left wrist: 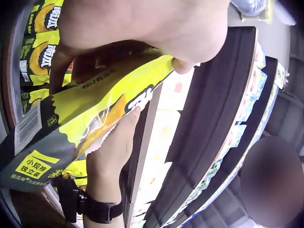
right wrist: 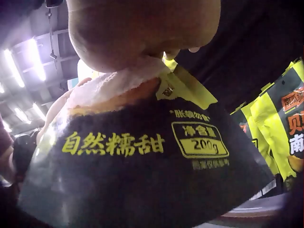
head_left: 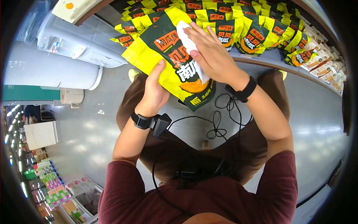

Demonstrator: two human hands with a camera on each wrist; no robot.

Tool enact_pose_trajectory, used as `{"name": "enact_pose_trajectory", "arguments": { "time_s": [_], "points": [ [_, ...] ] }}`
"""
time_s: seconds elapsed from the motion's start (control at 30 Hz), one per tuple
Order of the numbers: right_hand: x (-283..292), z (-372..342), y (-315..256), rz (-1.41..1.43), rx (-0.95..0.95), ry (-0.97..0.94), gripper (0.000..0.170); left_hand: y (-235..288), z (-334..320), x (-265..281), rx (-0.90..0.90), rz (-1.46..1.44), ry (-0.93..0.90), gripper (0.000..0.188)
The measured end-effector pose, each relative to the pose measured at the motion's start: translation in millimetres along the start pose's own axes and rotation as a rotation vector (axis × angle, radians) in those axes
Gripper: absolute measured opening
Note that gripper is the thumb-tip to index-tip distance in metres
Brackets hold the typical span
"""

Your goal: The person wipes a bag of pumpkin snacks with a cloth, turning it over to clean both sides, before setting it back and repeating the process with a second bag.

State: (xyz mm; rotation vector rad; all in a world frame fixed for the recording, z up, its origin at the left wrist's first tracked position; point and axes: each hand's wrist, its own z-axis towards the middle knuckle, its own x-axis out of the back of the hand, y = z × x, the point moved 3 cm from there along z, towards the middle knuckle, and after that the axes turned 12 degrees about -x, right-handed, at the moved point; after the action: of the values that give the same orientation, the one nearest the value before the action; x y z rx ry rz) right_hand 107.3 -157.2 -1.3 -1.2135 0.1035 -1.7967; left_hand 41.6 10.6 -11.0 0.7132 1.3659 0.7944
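A yellow and dark green snack bag is held up in front of the shelf in the head view. The left hand grips its left side, thumb on the printed front and fingers behind. Against the front, the right hand presses a white cloth, its fingers extended over it. In the left wrist view the bag appears edge-on below the left hand, with the right hand beyond it. The right wrist view shows the bag's lower front and the cloth beneath the right hand.
Rows of similar bags fill the shelf ahead, with white packets at its right end. Black cables hang between the person's knees. A white appliance stands at the left, and stocked shelves are at the lower left.
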Motion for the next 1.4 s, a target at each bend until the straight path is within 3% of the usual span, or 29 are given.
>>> {"name": "enact_pose_trajectory", "arguments": {
  "time_s": [0.3, 0.4, 0.6, 0.73, 0.8, 0.83, 0.93, 1.0, 1.07, 1.13, 1.17, 1.2, 1.27, 1.33, 1.4],
  "points": [
    [2.9, -7.5, -0.2, 0.047, 0.025, 0.037, 0.04, 21.9, 7.9, 10.4, -0.287, -0.165, 0.038, 0.058],
    [1.8, -9.7, 1.0, -0.024, 0.016, 0.009, 0.037, 28.2, 10.6, 20.7, -0.391, -0.133, 0.125, 0.059],
    [0.1, -19.3, 5.8, -0.074, 0.047, -0.018, 0.036, 43.5, 11.3, 32.6, -0.421, -0.228, 0.134, 0.057],
    [-3.2, -27.2, 25.3, 0.003, -0.009, -0.074, 0.034, 52.9, 15.2, 44.4, -0.485, -0.155, 0.15, 0.057],
    [4.9, -29.9, 38.9, 0.065, -0.133, -0.168, 0.028, 51.3, 16.8, 49.8, -0.487, -0.097, 0.139, 0.056],
    [10.6, -26.1, 47.1, 0.043, -0.268, -0.229, 0.024, 51.8, 17.9, 53.2, -0.466, -0.13, 0.095, 0.054],
    [33.2, -17.5, 52.2, 0.242, -0.45, -0.071, 0.022, 47.0, 19.8, 55.4, -0.395, -0.059, 0.062, 0.052],
    [35.9, -16.0, 64.3, 0.37, -0.412, 0.043, 0.032, 37.4, 19.4, 57.7, -0.282, -0.063, 0.014, 0.05],
    [59.4, -15.1, 41.6, 0.548, -0.576, -0.19, 0.047, 31.6, 16.4, 48.3, -0.207, -0.038, -0.05, 0.049],
    [68.5, -16.0, 28.4, 0.531, -0.354, -0.165, 0.058, 38.0, 13.2, 24.7, -0.166, -0.005, -0.113, 0.048],
    [75.7, -21.5, 22.2, 0.558, -0.345, -0.215, 0.063, 41.9, 10.9, 13.2, -0.12, 0.048, -0.151, 0.047],
    [81.2, -24.6, 19.8, 0.488, -0.331, -0.206, 0.063, 46.1, 13.0, 2.3, -0.069, 0.026, -0.195, 0.044],
    [114.8, -26.8, -14.9, 0.492, -0.296, -0.392, 0.056, 63.5, 12.0, -35.6, 0.061, 0.048, -0.377, 0.041],
    [142.3, -29.5, -17.0, 0.425, -0.391, -0.446, 0.04, 72.1, 24.3, -60.4, 0.187, -0.007, -0.533, 0.04],
    [162.4, -25.4, -10.3, 0.436, -0.41, -0.457, 0.036, 76.7, 30.9, -85.5, 0.135, 0.074, -0.67, 0.04]
  ]
}}
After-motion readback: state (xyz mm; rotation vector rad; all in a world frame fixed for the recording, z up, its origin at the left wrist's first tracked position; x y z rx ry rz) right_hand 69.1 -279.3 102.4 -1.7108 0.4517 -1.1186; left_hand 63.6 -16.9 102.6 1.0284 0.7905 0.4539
